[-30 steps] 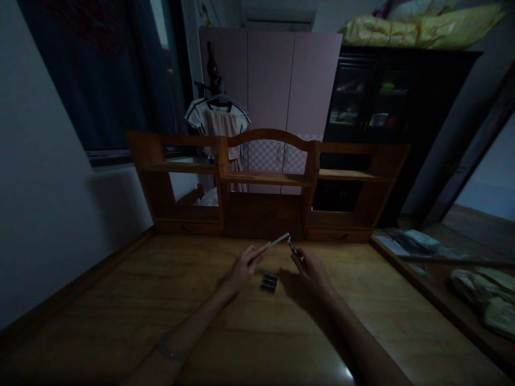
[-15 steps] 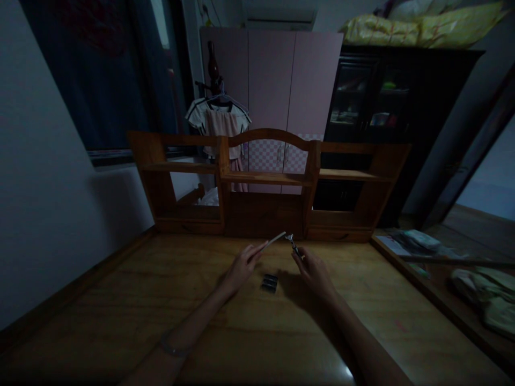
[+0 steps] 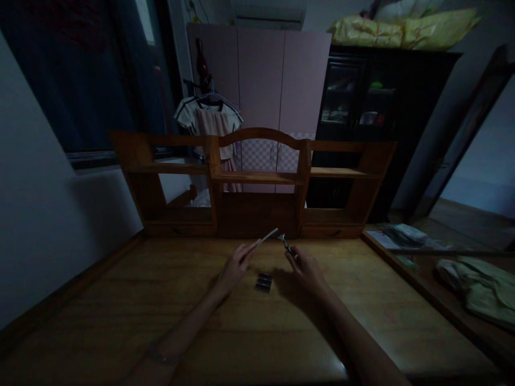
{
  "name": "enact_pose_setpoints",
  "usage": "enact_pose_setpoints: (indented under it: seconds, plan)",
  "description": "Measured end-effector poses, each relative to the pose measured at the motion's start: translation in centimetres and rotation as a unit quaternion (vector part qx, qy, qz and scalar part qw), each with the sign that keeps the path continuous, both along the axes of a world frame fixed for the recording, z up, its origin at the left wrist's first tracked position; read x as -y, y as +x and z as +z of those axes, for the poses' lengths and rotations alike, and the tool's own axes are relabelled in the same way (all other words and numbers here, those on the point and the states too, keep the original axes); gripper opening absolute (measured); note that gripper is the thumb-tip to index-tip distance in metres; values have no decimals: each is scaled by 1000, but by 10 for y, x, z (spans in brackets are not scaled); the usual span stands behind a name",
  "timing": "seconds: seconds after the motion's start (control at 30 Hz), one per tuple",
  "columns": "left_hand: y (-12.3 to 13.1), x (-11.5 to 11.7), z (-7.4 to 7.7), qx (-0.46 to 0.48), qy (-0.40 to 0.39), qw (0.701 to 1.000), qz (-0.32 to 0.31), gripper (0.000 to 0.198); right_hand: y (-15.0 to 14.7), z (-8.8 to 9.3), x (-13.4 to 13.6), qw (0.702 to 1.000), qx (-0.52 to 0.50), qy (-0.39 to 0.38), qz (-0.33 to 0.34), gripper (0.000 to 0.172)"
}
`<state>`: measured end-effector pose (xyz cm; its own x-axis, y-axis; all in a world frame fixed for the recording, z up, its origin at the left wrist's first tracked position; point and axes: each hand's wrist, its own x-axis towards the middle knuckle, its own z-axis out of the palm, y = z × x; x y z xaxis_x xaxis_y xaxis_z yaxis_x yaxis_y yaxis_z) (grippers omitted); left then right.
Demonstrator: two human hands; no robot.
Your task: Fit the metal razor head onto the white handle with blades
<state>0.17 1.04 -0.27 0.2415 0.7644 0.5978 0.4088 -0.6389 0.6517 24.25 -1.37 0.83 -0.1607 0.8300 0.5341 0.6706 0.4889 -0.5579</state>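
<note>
My left hand is closed around one end of a thin, pale, stick-like object, which slants up to the right. In my right hand is a razor with a dark handle and a shiny head, held between thumb and fingers. The razor's head is beside the stick's far tip, with a small gap that is hard to judge. Below and between both hands, a small black pack with dark ribbed sections lies on the wooden desk. Dim light hides finer detail.
A wooden shelf unit stands along the desk's back edge. Low raised borders run down both sides. Right of the desk lie folded cloth and a plastic-wrapped item. Behind stand a pink wardrobe and a dark cabinet.
The whole view has shifted a little, so the scene sits further left. Both hands keep their holds, and the stick and razor remain close together.
</note>
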Motion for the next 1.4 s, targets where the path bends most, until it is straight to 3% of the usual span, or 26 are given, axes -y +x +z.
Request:
enact_pose_setpoints:
  seconds: [1.4]
  plan:
    - [-1, 2, 2, -11, -3, 1000, 6, 39, -2, 3, 3, 1000, 13, -4, -5, 29]
